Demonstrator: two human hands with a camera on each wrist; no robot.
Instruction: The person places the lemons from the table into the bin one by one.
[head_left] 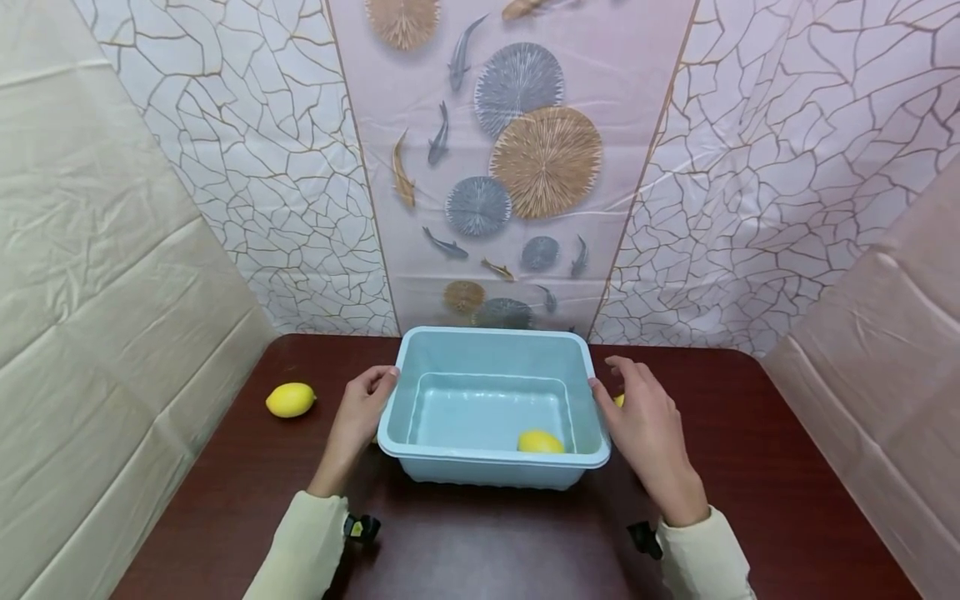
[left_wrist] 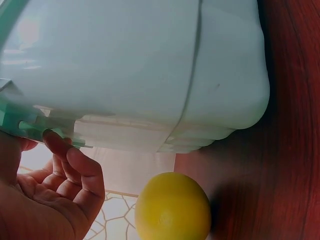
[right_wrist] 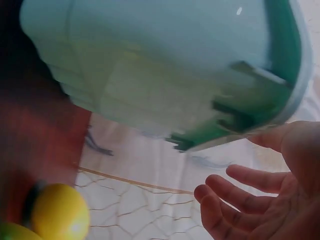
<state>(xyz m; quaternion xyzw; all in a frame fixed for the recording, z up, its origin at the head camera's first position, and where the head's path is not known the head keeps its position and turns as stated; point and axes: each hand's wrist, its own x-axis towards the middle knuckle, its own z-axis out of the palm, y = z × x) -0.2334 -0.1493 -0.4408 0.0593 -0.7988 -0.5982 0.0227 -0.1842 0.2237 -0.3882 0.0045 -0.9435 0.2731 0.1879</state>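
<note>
A light blue plastic basin [head_left: 480, 479] stands on the dark red table, with a yellow lemon [head_left: 540, 442] inside near its front right. At the basin's left rim my left hand [head_left: 360, 417] pinches the edge; its fingers curl under the lip in the left wrist view. My right hand [head_left: 648, 429] touches the right rim with its thumb, while the other fingers spread loosely away from the wall. Beside the basin, a lemon [left_wrist: 172, 207] shows below the left hand. The right wrist view has a lemon [right_wrist: 60, 212] and part of a greenish-yellow fruit [right_wrist: 17, 232].
Another lemon [head_left: 291, 400] lies on the left of the table [head_left: 480, 550]. Behind my right hand, a lemon [head_left: 619, 401] is mostly hidden. A patterned cloth [head_left: 487, 167] hangs behind the table, and beige cloth [head_left: 112, 333] covers the sides.
</note>
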